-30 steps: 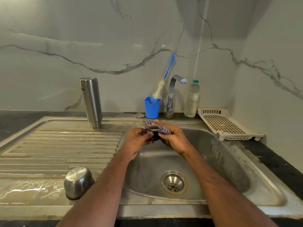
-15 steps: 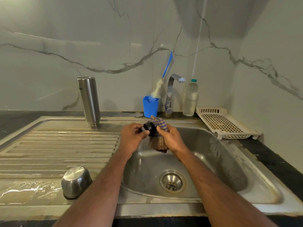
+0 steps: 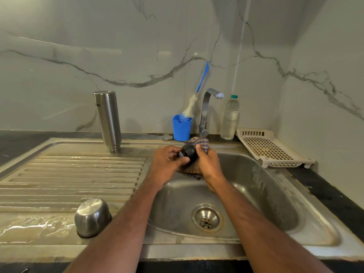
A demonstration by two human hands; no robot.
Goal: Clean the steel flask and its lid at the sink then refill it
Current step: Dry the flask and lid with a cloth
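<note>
lid [image 3: 189, 152]: a second ago hidden under the cloth between both hands; now bared, black, held between them.
cloth [image 3: 199, 143]: then bunched over the top of the hands; now draped behind and below the lid, its end hanging under the right hand [image 3: 209, 164].
left hand [image 3: 169, 161]: thumb now on the lid's near end.

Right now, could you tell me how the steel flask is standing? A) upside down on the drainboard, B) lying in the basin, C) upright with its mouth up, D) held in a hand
A: the steel flask stands mouth-down on the drainboard, threaded neck at the bottom.
</note>
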